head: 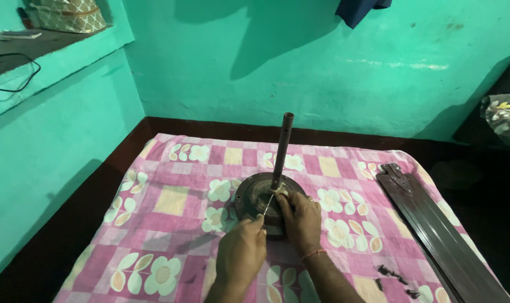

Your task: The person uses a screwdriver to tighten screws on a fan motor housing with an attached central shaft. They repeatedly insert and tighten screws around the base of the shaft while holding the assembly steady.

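A dark round fan motor [252, 196] lies on a pink flowered cloth [170, 202], with a brown rod [283, 151] standing up from its middle. My left hand [241, 252] pinches a thin white wire [268, 203] that runs up to the base of the rod. My right hand [301, 220] rests on the motor's near right side, its fingers closed on something pale beside the rod's base. What the right fingers hold is too small to tell.
Dark brown fan blades [440, 235] lie along the cloth's right edge. Several small dark screws [398, 278] sit near the blades at the lower right. Green walls enclose the corner. A shelf at the upper left carries a patterned bag [67, 15].
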